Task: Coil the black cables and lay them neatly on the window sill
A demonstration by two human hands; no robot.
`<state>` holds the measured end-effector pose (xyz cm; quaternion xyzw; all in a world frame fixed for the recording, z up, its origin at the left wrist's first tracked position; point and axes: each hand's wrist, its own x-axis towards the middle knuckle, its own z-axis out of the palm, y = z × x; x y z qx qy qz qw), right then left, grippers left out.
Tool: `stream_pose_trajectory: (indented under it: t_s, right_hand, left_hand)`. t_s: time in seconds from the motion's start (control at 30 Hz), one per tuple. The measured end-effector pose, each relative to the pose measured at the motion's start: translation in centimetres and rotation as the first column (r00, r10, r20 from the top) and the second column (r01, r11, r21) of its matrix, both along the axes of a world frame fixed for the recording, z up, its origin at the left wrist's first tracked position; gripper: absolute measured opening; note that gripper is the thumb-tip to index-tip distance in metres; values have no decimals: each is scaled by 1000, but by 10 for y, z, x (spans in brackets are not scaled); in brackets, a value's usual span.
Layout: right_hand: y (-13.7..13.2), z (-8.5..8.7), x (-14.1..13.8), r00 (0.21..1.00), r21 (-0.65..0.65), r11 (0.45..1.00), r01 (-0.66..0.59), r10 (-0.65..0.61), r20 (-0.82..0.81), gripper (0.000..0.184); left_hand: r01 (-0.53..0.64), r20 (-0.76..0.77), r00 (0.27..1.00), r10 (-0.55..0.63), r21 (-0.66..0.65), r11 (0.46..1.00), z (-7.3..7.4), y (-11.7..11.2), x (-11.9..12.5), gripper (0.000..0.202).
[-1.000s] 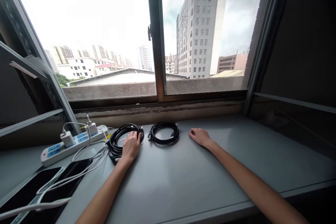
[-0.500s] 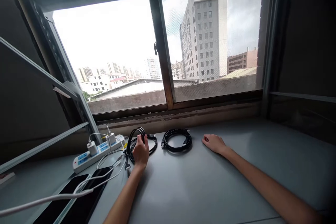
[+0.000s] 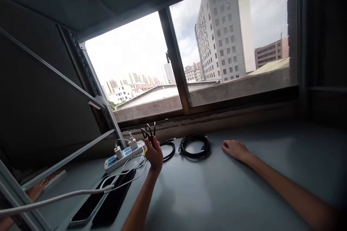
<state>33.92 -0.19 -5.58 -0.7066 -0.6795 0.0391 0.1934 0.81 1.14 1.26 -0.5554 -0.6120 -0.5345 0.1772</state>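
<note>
My left hand is closed on a black coiled cable, lifting several loops above the grey table; the rest of that cable still lies on the surface. A second black coiled cable lies flat just to the right. My right hand rests palm-down on the table right of that coil, fingers loosely curled and holding nothing.
A white power strip with two plugged chargers sits left of my left hand, white cords trailing to two dark phones at the near left. A metal shelf frame stands left. Another person's hand shows far left. The window is behind.
My left hand has raised part of the left cable coil off the table. The camera has tilted and swung leftward. My right hand stays where it was.
</note>
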Motion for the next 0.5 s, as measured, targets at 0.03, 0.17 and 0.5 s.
stream_pose_trajectory:
  t_s: [0.03, 0.17, 0.5]
  right_hand:
    - [0, 0, 0, 1000, -2, 1000, 2, -2, 1, 22]
    - [-1, 2, 0, 1000, -13, 1000, 11, -11, 12, 22]
    - [-3, 2, 1, 997, -54, 998, 44, -40, 64, 24]
  left_hand:
    - [4, -30, 1000, -4, -21, 1000, -1, 0, -1, 33]
    - [157, -235, 951, -199, -185, 970, -9, -10, -5, 31]
    - [430, -264, 721, -641, -554, 712, -36, -48, 10, 32]
